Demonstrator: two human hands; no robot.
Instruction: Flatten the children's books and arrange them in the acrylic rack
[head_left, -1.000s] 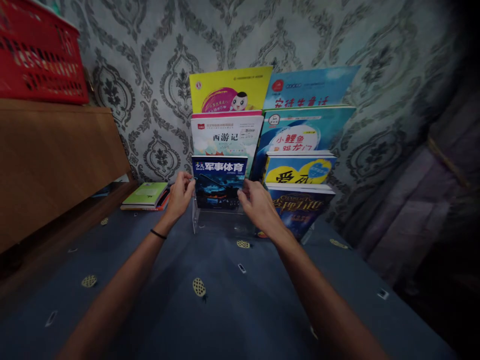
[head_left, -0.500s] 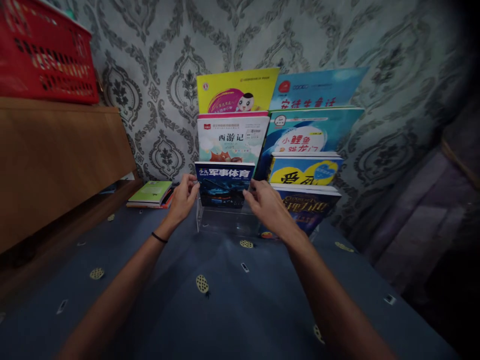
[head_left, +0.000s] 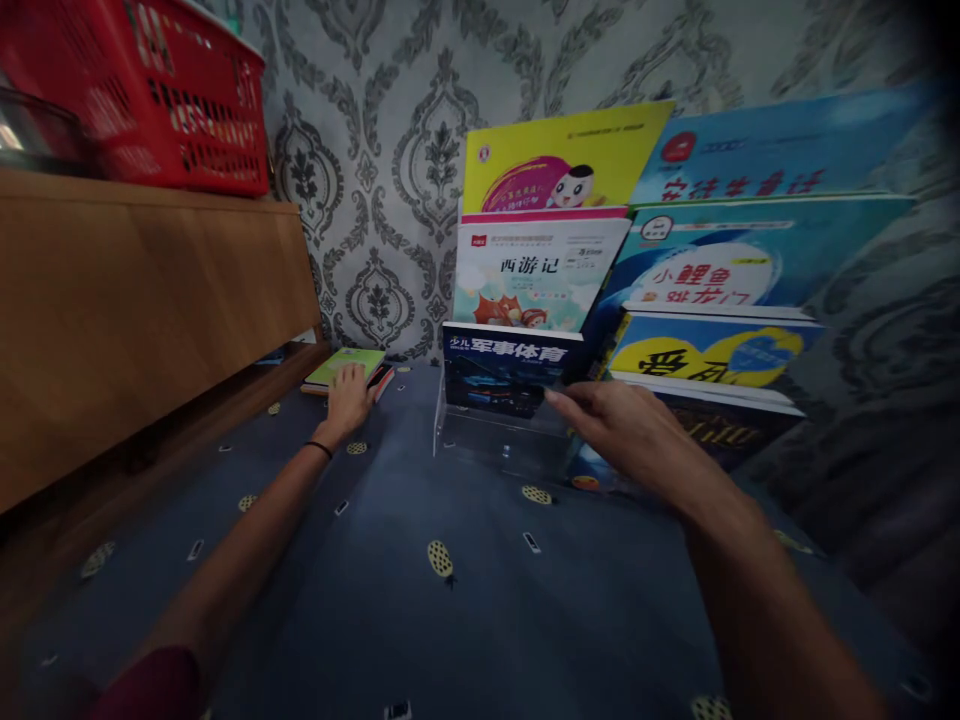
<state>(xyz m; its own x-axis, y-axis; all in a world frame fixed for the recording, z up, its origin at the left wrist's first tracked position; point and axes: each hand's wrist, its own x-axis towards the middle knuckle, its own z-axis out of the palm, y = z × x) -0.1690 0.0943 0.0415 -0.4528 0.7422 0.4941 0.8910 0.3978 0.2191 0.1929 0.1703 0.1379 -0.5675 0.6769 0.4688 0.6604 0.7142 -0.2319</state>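
Note:
My left hand (head_left: pixel 348 402) rests with its fingers spread over the near right part of a green book (head_left: pixel 337 367), which tops a small stack lying flat on the cloth. At the right edge of a dark blue book (head_left: pixel 495 385), my right hand (head_left: pixel 637 430) pinches, its thumb against the cover and its other fingers partly hidden. This book stands upright in the front tier of a clear acrylic stand (head_left: pixel 502 437). Behind it rise a white book (head_left: pixel 525 270) and a yellow book (head_left: pixel 555 155).
More books stand in a right-hand column, among them a teal book (head_left: pixel 810 245), a blue-and-yellow book (head_left: pixel 720 345) and a dark book (head_left: pixel 735 425). A wooden cabinet (head_left: pixel 150 300) at left carries a red basket (head_left: pixel 202 110). Patterned blue cloth (head_left: pixel 360 590) covers the surface.
My left hand has left the dark blue book and moved left onto the small stack. My right hand stays at the book's right edge. The view has shifted left.

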